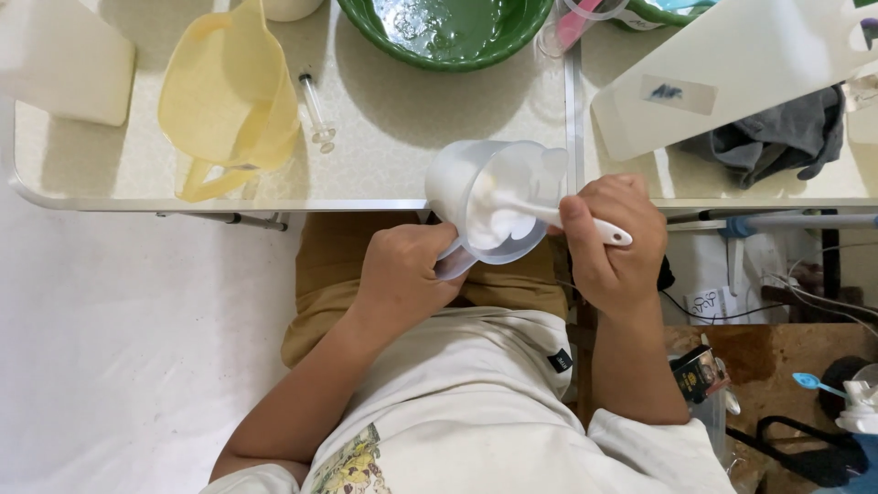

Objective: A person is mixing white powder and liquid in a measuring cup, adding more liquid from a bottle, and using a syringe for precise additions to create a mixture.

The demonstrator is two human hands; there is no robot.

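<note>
The left hand (402, 274) is closed around the handle of a clear plastic cup (494, 197), holding it tilted just off the near edge of the counter (393, 128), above the person's lap. The right hand (611, 240), at 3 o'clock from the cup, grips a white spatula (558, 218) whose blade reaches down inside. White paste sits in the bottom of the cup and coats part of its wall, so the mixing or scraping looks to be midway: the paste seems fairly smooth, yet none has left the cup. At 10 o'clock from the cup a yellow jug (229, 101) lies on the counter, with a syringe (316, 112) just beside it. At 12 o'clock stands a green bowl (448, 37) with a wet, glossy inside.
</note>
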